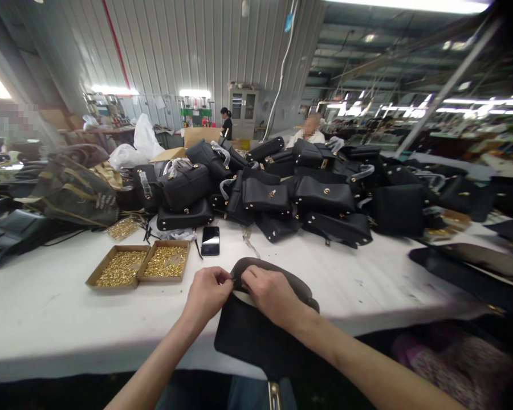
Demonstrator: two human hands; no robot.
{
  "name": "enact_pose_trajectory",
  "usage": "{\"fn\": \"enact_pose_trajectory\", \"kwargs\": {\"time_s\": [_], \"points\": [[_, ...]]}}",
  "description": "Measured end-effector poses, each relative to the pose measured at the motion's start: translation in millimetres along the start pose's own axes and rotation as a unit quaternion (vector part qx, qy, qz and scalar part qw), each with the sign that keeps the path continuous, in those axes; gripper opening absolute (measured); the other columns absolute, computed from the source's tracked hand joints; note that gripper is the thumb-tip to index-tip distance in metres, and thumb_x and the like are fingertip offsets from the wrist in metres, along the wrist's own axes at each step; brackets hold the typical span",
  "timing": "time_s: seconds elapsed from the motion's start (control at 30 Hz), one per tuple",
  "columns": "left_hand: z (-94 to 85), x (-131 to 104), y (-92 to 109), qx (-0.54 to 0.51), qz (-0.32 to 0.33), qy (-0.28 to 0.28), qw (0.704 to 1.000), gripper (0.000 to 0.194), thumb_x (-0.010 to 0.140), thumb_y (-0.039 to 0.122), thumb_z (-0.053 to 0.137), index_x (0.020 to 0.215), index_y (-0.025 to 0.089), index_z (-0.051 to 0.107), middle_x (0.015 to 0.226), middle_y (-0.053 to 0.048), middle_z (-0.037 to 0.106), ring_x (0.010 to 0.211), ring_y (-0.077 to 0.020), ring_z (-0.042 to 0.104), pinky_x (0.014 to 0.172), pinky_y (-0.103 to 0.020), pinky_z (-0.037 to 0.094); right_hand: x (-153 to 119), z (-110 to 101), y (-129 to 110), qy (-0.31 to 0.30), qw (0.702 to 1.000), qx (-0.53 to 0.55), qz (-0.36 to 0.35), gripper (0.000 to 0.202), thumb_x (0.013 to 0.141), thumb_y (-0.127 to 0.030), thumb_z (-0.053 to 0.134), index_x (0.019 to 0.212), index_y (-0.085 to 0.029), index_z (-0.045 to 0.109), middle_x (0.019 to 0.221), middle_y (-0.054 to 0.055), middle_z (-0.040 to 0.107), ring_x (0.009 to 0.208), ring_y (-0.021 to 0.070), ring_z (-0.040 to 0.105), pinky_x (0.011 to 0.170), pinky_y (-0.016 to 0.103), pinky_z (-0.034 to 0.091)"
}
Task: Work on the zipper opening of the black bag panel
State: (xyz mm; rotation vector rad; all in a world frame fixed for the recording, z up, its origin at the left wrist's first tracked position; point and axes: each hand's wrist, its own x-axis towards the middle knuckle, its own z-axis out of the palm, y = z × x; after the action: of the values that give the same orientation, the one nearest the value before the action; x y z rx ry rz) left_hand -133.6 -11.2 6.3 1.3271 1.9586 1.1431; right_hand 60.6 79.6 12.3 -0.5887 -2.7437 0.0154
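Your left hand (207, 293) and your right hand (270, 293) meet at the near edge of the white table (47, 307), both closed on the top of a black bag (256, 336) that hangs partly over the table's front edge toward you. Your left fingers pinch narrowly at the bag's rim, right beside the curved handle (277, 270) (whether a small fitting sits between the fingertips, you cannot tell from here). Your right hand grips the rim just beside the left, knuckles up, thumb tucked under.

Left of your hands, two shallow cardboard trays (139, 266) sit touching side by side, each filled with small gold-coloured fittings. A black phone (210, 240) lies flat just beyond them, screen up. Behind it a large heap of finished black bags (308, 193) runs across the table. Darker olive bags (74, 193) are piled at the far left. Another person (310, 130) sits beyond the heap.
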Motion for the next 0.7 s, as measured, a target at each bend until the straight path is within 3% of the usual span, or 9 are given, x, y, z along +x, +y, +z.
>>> {"fn": "enact_pose_trajectory", "kwargs": {"time_s": [0.2, 0.47, 0.6, 0.7], "points": [[2.8, 1, -1, 0.001, 0.001, 0.011, 1.000, 0.021, 0.081, 0.024, 0.068, 0.088, 0.018, 0.086, 0.079, -0.005, 0.080, 0.073, -0.0186, 0.069, 0.069, -0.030, 0.043, -4, 0, -2, 0.043, 0.999, -0.002, 0.031, 0.009, 0.102, -0.014, 0.066, 0.099, -0.021, 0.063, 0.102, 0.007, 0.066, 0.087, 0.0224, 0.064, 0.069, 0.033, 0.042], [3.9, 3, -5, -0.011, 0.000, 0.008, 1.000, 0.019, 0.082, 0.025, 0.068, 0.087, 0.019, 0.086, 0.080, -0.004, 0.080, 0.076, -0.0192, 0.070, 0.072, -0.030, 0.045, -3, -7, 6, 0.026, 0.972, 0.229, 0.049, 0.024, 0.086, -0.004, 0.071, 0.100, -0.023, 0.068, 0.098, 0.001, 0.072, 0.091, 0.0202, 0.067, 0.086, 0.032, 0.051], [5.8, 6, -8, -0.017, -0.001, 0.010, 1.000, 0.019, 0.081, 0.025, 0.068, 0.087, 0.018, 0.085, 0.080, -0.005, 0.080, 0.075, -0.0190, 0.070, 0.070, -0.030, 0.045, 1, -12, 10, 0.023, 0.951, 0.300, 0.078, 0.026, 0.081, -0.002, 0.068, 0.095, -0.023, 0.071, 0.096, -0.002, 0.075, 0.089, 0.0178, 0.069, 0.084, 0.030, 0.051], [7.3, 6, -8, -0.020, -0.004, 0.010, 1.000, 0.019, 0.082, 0.025, 0.068, 0.088, 0.018, 0.085, 0.079, -0.004, 0.080, 0.073, -0.0186, 0.069, 0.068, -0.029, 0.044, 2, -13, 10, 0.035, 0.939, 0.324, 0.108, 0.032, 0.081, -0.004, 0.066, 0.105, -0.023, 0.074, 0.096, -0.001, 0.077, 0.086, 0.0182, 0.068, 0.080, 0.030, 0.052]]}}
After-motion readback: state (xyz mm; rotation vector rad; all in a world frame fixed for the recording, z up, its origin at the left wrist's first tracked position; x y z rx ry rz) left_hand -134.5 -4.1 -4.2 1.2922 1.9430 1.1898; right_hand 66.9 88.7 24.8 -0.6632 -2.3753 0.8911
